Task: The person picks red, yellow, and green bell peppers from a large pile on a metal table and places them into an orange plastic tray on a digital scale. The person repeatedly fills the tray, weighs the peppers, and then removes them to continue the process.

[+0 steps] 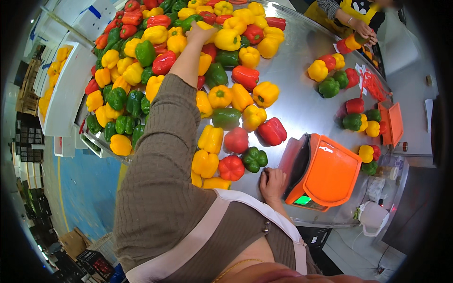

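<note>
My left arm stretches forward over a large heap of red, yellow, orange and green bell peppers. At its end my left hand (200,34) is down among the peppers, touching a green bell pepper (188,21) and a yellow one. Its fingers are mostly hidden, so I cannot see whether they grip anything. Low on the metal table (295,78), my right hand (272,184) rests with curled fingers and nothing visible in them. It lies between a dark green bell pepper (254,159) and an orange weighing scale (330,174).
At the far right, another person's hands (361,29) hold a stack of peppers. Small mixed pepper groups (329,78) line the table's right side, near red strips (375,85) and an orange bin (391,123). A white crate (63,101) stands left.
</note>
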`<state>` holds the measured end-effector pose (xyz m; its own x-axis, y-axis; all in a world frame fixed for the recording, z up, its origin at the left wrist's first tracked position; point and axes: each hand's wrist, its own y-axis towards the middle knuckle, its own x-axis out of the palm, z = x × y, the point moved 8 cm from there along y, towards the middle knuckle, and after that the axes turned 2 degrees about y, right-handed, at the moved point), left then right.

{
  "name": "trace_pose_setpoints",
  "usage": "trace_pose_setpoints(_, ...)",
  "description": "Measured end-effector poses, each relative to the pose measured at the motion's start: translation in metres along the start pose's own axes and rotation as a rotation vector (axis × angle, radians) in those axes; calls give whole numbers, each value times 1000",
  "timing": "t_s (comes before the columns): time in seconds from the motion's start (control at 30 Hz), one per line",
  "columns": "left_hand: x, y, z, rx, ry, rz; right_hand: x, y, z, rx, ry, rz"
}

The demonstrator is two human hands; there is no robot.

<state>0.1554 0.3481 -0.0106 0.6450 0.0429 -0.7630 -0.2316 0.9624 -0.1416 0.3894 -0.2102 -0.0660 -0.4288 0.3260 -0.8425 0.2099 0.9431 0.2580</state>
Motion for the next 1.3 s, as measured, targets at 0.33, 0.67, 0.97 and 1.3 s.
trace_pose_setpoints(0.33, -38, -144, 45, 180, -1518, -866, 3, -3, 25, 213, 189, -106)
trace_pose_setpoints(0.67, 47, -517, 22, -65, -1246, -1551, -148, 79, -93, -199, 171, 170)
trace_pose_setpoints(0.97, -4, -386, 17, 1026, -347, -513, -270, 20, 72, 148, -227, 383)
trace_pose_setpoints(1.3, -40, -135, -30, 465, 423, -70, -248, 20, 155, 401, -219, 176)
